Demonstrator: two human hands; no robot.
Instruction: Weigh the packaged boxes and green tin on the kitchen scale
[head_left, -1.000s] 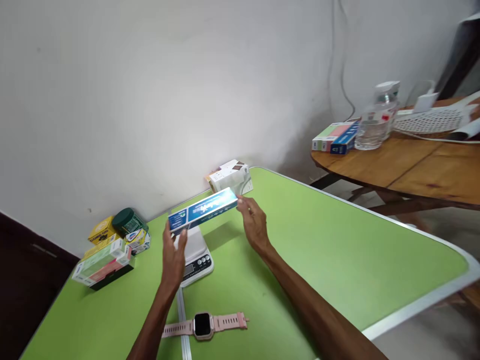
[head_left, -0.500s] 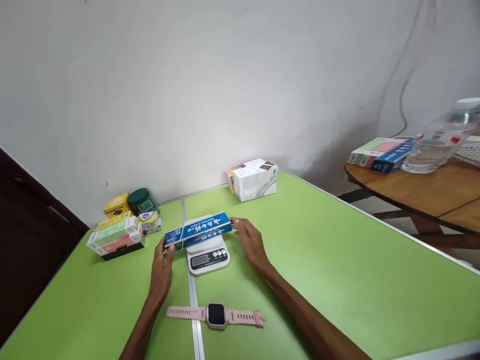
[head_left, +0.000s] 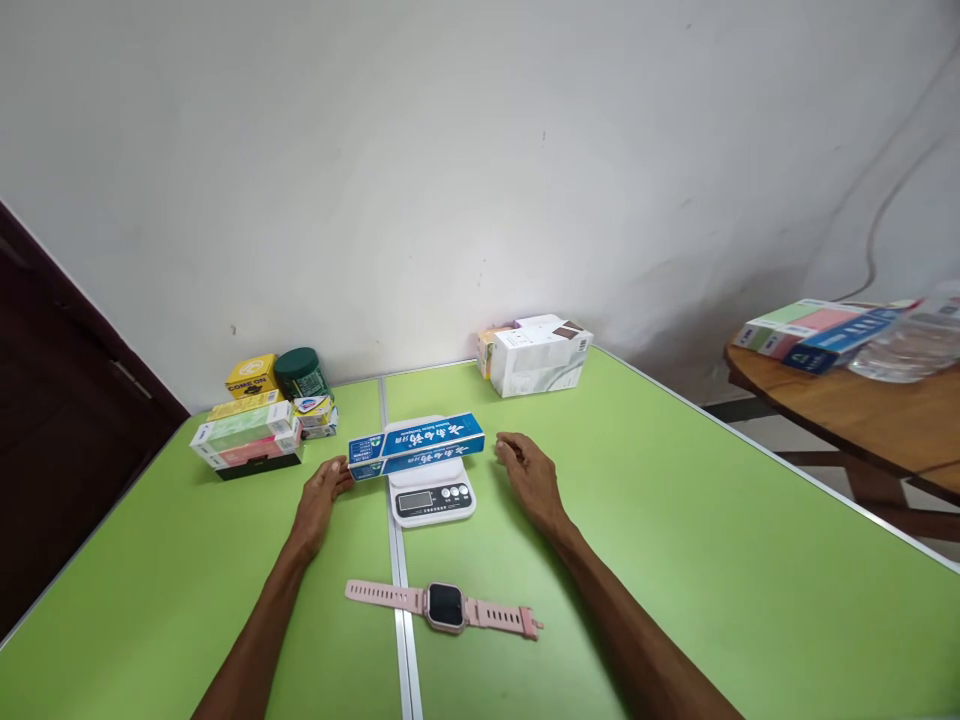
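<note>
Newly resting across digital scale (head_left: 435, 503): toothpaste box (head_left: 418, 444), apparently placed, left hand (head_left: 318, 502) loosely spread at one end, right hand (head_left: 535, 482) likewise, apart.

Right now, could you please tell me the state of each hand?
Left hand: loosely open beside the toothpaste box; contact cannot be told.
Right hand: loosely open, holding nothing, apart from the box.

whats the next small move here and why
Probably ease the left hand away from the blue box: it lies across the white scale, the right hand is apart from the box, while the left is at its end, perhaps touching.
</note>
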